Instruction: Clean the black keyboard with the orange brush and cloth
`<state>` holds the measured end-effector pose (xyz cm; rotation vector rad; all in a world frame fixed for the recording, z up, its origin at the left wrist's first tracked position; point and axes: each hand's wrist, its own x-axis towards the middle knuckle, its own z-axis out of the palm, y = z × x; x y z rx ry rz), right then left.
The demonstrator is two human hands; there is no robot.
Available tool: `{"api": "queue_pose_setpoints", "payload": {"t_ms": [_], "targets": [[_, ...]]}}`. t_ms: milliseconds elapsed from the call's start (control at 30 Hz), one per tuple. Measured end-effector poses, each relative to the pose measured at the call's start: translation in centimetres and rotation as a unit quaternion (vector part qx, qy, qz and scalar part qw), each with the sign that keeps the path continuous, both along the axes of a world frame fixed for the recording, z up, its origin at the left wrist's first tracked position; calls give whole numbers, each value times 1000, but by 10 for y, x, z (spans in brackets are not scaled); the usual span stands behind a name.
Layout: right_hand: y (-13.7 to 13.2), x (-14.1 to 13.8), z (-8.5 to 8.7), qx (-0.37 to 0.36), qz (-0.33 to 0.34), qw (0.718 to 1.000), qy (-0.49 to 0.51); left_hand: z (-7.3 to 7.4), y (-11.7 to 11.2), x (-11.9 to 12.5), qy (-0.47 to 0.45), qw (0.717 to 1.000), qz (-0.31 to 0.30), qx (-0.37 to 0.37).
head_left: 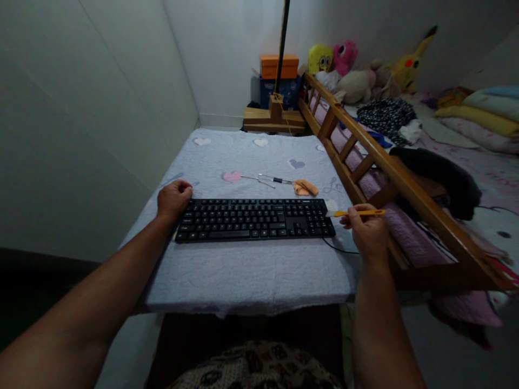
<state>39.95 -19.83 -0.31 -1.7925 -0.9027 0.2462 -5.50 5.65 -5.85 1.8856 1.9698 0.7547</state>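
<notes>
A black keyboard (251, 219) lies flat on the cloth-covered table, its cable leaving the near right side. My left hand (174, 199) is closed at the keyboard's far left corner, gripping its edge; part of the fingers is hidden. In my right hand (367, 227) is a small brush (344, 213) with a yellow handle, pinched between thumb and fingers. Its pale bristles point left and meet the keyboard's right end, by the number keys. Beyond the keyboard lie a thin metal tweezer-like tool (259, 179), a dark-gripped thin tool (278, 180) and a crumpled orange cloth (305, 187).
A wooden bed rail (365, 143) runs along the table's right side, with bedding and plush toys (357, 84) behind it. At the far end stand a wooden post base (273, 114) and an orange box (279, 66). A pale wall panel (101, 108) rises on the left.
</notes>
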Motion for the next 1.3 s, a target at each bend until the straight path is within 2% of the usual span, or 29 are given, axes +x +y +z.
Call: {"api": "queue_pose_setpoints", "payload": {"t_ms": [200, 400, 833, 1100, 1200, 1300], "targets": [[23, 0, -12, 32, 1, 999, -15, -3, 2, 0, -5, 1000, 12, 9], [30, 1, -15, 14, 4, 1000, -12, -6, 3, 0, -16, 1000, 14, 15], [-8, 11, -12, -67, 0, 997, -39, -1, 2, 0, 3, 1000, 7, -3], [-27, 8, 6, -123, -3, 991, -61, -3, 3, -1, -4, 1000, 12, 1], [-31, 9, 10, -118, -2, 990, -74, -3, 3, -1, -7, 1000, 15, 0], [-29, 8, 8, -78, -15, 995, -58, -3, 3, -2, -11, 1000, 11, -1]]}}
